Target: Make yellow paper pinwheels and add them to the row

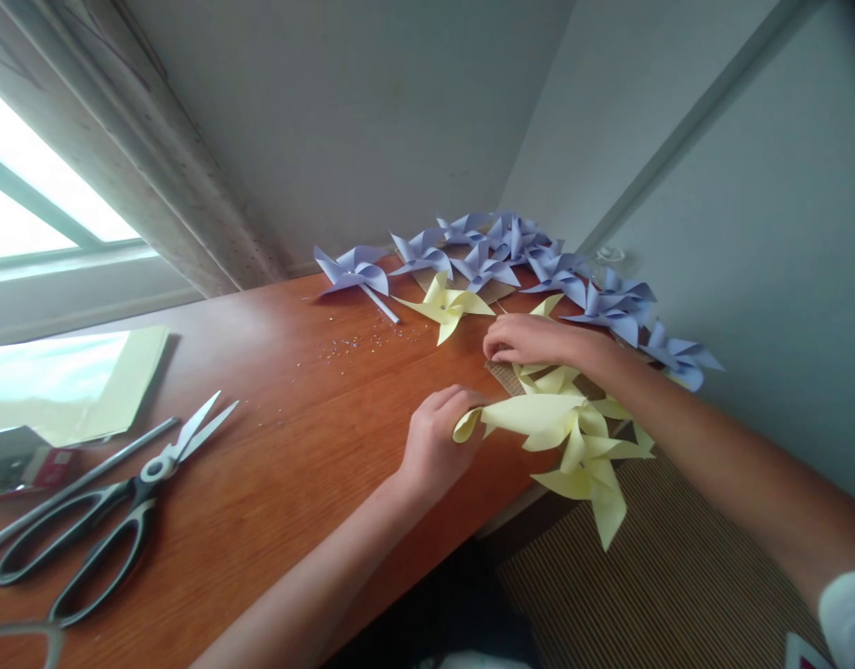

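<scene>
Wooden table [274, 409] set in a corner of pale walls, with scissors [113, 506] at its left end and lilac pinwheels [511, 255] fanned along the far edge. The left hand [438, 441], fingers pinched shut on the tip of one blade, holds a yellow pinwheel [573, 446] whose body lies to the right of those fingers, overhanging the table's near-right edge. The right hand [532, 339], just beyond it, rests palm down with fingers together on another yellow pinwheel; whether it grips cannot be told.
</scene>
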